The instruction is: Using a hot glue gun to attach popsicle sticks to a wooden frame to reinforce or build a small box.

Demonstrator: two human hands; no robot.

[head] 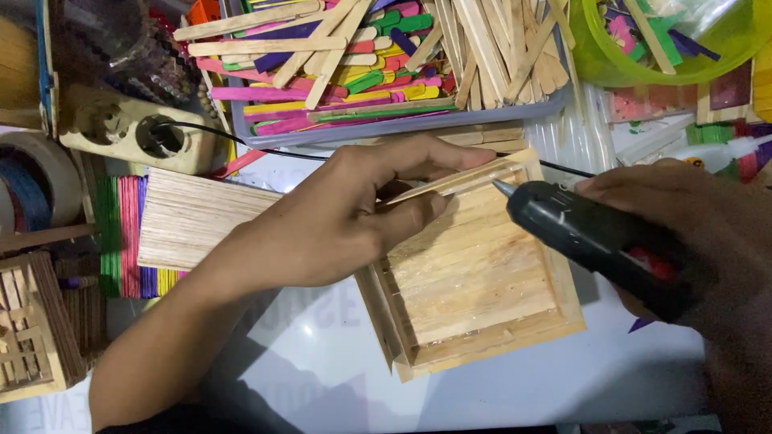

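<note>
- Surface (338, 378): white, bare patch nearest cam, faint print on it.
- Near left edge: small stick-built house (32, 325), lattice front, sits on surface.
- Tray (474, 281): square, made of plain wooden sticks, low rim all round, centre frame, lying flat on surface, corners turned slightly off-square to the view.
- L hand (338, 217): forearm comes in from lower left, hand rests over tray's far-left corner. Grip closed on one plain stick (438, 186), thumb under, fingers on top; stick lies along tray's far rim, touching it.
- R hand (708, 241): enters from right, grip closed round glue gun (595, 237), black body w/ red trigger part. Nozzle tip points left, just beside the held stick's right end, over tray's far rim. Contact betw. tip and stick: can't tell.
- Left of tray: flat panel (189, 217) of plain sticks, lying on a row of coloured sticks (125, 233) (green, pink, purple, yellow).
- Further back left: tape roll (36, 181), wooden block (133, 133) w/ two round holes, black cord running from it toward R side.
- Far centre: grey bin (386, 124) heaped w/ plain and coloured sticks.
- Far right: green bowl (643, 68) w/ more sticks; clear glue rods (575, 137) on surface beside bin.
</note>
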